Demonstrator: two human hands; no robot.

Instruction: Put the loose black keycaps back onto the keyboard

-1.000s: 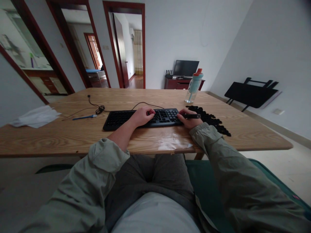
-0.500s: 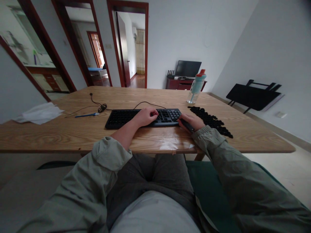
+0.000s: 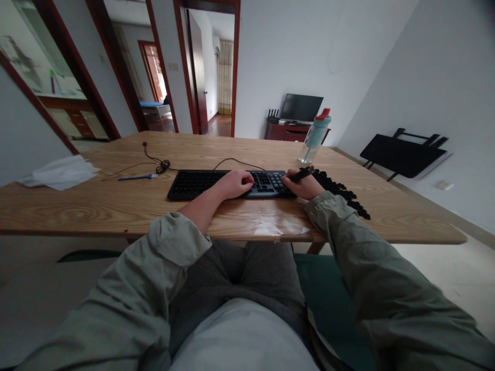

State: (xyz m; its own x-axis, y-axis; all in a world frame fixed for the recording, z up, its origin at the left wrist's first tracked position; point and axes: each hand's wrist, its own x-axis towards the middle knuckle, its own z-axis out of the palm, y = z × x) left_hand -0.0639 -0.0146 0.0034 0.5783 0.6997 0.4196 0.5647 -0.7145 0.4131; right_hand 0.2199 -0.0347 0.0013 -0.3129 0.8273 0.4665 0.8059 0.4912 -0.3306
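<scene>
No writing can be read anywhere. At the left of the frame, white paper (image 3: 58,172) and a blue pen (image 3: 137,177) lie on the wooden table (image 3: 96,211). In the middle, the left hand (image 3: 234,184) rests curled on the black keyboard (image 3: 201,183). Just right, the right hand (image 3: 305,186) has its fingers closed around a thin black tool (image 3: 301,174) at the keyboard's right end. Loose black keycaps (image 3: 340,191) lie beside it, below a water bottle (image 3: 315,136).

Dim, flat indoor light; brightest at 11–12 o'clock through the open doorways (image 3: 216,67). Soft glare patch on the table (image 3: 270,224) edge near centre. Lap and sleeves at 6 o'clock underexposed. Strong wide-angle stretching toward all edges; corners slightly soft.
</scene>
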